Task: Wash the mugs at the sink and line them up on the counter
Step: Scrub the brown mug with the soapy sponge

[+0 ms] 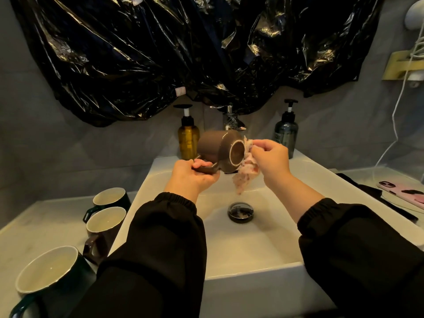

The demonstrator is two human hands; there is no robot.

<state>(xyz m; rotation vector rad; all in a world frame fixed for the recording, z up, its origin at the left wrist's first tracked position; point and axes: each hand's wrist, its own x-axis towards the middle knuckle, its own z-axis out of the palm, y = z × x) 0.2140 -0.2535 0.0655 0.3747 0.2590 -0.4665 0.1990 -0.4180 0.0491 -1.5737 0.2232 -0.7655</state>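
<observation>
Now holding up the brown mug (218, 150) over the white sink (160, 171), just in front of the tap (231, 120), likely to keep drips inside the bowl and off the counter (46, 221). Gripping the mug's handle (204, 168) with the left hand (190, 177), fingers curled round it and thumb on top, probably to keep the mug steady and easy to turn. Pinching a wet pink-and-white cloth (245, 171) in the right hand (270, 159), fingers closed on it, and pressing it against the mug's bottom edge. Looks like wiping the outside near the base. Lying on its side in the air, not upright. Long way running about level, from back left to front right. Bottom ring facing the cloth and a bit toward the camera. Open mouth pointing away, toward the back left, hidden from view. Handle hanging down and left, into the left hand. Waiting upright on the counter at the left, close beside the sink wall and mouths up in a rough row: a dark mug (110, 198) at the back, a brown-black mug (105, 223) in the middle, a big green mug (48, 271) at the front. Cannot tell whether washed or not. Standing behind the sink, an amber bottle (188, 138) and a dark bottle (285, 134), one on each side of the tap, maybe handy for soap.
</observation>
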